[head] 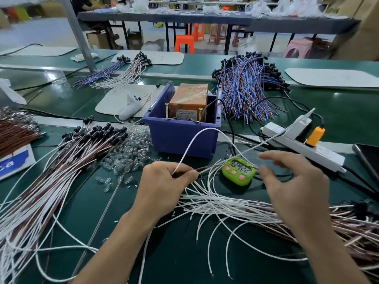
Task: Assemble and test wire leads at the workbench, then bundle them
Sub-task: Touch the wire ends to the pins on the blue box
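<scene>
My left hand (pixel 166 181) pinches the ends of a white wire (pixel 196 138) and a brown wire (pixel 217 166) at the bench's middle. The white wire arcs up in front of the blue bin and comes down toward my right hand (pixel 295 189). That hand hovers with fingers spread, thumb and forefinger near the wires, just right of the green timer (pixel 239 171). Loose white and brown leads (pixel 235 210) fan out under both hands. A heap of finished leads with black sockets (pixel 86 144) lies at the left, beside a scatter of clear bulbs (pixel 133 148).
A blue bin (pixel 182 132) holding an orange tester box (pixel 189 102) stands behind the hands. A white power strip (pixel 303 146) with an orange plug lies at the right. Blue-and-brown lead bundle (pixel 246 87) sits at the back, and a scale (pixel 14 160) at the far left.
</scene>
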Tool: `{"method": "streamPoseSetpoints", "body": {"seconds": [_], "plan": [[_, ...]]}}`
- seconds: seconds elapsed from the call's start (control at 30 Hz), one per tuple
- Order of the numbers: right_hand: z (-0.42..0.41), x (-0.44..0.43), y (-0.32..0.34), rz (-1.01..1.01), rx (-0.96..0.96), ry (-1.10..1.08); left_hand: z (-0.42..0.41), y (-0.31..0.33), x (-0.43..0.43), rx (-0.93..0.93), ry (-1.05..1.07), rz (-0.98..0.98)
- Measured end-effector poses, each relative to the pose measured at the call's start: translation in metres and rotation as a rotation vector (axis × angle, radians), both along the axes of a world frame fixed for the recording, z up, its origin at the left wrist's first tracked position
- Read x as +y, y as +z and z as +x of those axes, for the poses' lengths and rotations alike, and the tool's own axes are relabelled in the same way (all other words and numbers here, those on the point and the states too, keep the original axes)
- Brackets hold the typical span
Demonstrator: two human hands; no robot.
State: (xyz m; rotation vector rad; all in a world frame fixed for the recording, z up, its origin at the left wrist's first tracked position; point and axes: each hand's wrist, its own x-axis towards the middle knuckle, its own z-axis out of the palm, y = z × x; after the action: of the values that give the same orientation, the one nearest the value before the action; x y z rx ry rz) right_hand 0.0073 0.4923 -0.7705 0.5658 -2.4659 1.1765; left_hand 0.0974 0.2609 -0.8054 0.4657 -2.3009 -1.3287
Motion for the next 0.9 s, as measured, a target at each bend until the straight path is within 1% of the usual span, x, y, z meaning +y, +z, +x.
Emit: {"method": "streamPoseSetpoints", "body": {"seconds": [0.07, 0.13, 0.17, 0.27, 0.3, 0.33, 0.37, 0.4, 0.43, 0.5, 0.53, 0.57, 0.6, 0.63, 0.7, 0.73, 0.77, 0.83, 0.9], "plan": [[0.012, -0.020, 0.002, 0.025, 0.113, 0.157, 0.000, 0.000, 0.001, -0.018, -0.033, 0.001], [0.022, -0.045, 0.004, 0.142, 0.130, 0.306, -0.001, 0.000, 0.003, -0.026, -0.068, 0.010], [0.025, -0.057, 0.005, 0.225, 0.132, 0.344, -0.002, 0.001, 0.004, -0.014, -0.082, 0.006], [0.024, -0.076, 0.010, 0.526, 0.149, 0.319, -0.001, 0.003, 0.006, 0.013, -0.093, -0.033], [0.021, -0.075, 0.013, 0.581, 0.107, 0.304, 0.001, 0.004, 0.006, 0.009, -0.075, -0.053], [0.017, -0.070, 0.015, 0.595, 0.049, 0.308, 0.002, 0.006, 0.007, -0.002, -0.050, -0.074], [0.015, -0.064, 0.016, 0.583, -0.016, 0.341, 0.004, 0.007, 0.007, -0.022, -0.026, -0.105], [0.013, -0.057, 0.019, 0.527, -0.088, 0.397, 0.004, 0.007, 0.008, -0.052, 0.001, -0.154], [0.012, -0.051, 0.021, 0.429, -0.157, 0.467, 0.004, 0.007, 0.009, -0.081, 0.039, -0.227], [0.014, -0.043, 0.022, 0.146, -0.246, 0.580, 0.004, 0.007, 0.013, -0.140, 0.137, -0.434], [0.017, -0.042, 0.021, 0.007, -0.235, 0.605, 0.003, 0.007, 0.015, -0.167, 0.177, -0.551], [0.020, -0.043, 0.020, -0.092, -0.172, 0.609, 0.003, 0.006, 0.017, -0.172, 0.196, -0.654], [0.026, -0.047, 0.018, -0.138, -0.064, 0.593, 0.003, 0.007, 0.018, -0.152, 0.190, -0.734], [0.031, -0.052, 0.014, -0.136, 0.071, 0.569, 0.004, 0.008, 0.018, -0.119, 0.170, -0.788], [0.040, -0.064, 0.002, -0.016, 0.333, 0.530, 0.005, 0.009, 0.018, -0.040, 0.115, -0.852], [0.041, -0.070, -0.003, 0.058, 0.417, 0.506, 0.006, 0.010, 0.017, -0.008, 0.082, -0.874], [0.040, -0.075, -0.007, 0.118, 0.464, 0.471, 0.006, 0.009, 0.016, 0.028, 0.055, -0.887], [0.035, -0.079, -0.012, 0.203, 0.483, 0.377, 0.005, 0.008, 0.016, 0.109, 0.016, -0.870], [0.027, -0.079, -0.013, 0.236, 0.456, 0.292, 0.005, 0.006, 0.018, 0.165, -0.010, -0.775]]}}
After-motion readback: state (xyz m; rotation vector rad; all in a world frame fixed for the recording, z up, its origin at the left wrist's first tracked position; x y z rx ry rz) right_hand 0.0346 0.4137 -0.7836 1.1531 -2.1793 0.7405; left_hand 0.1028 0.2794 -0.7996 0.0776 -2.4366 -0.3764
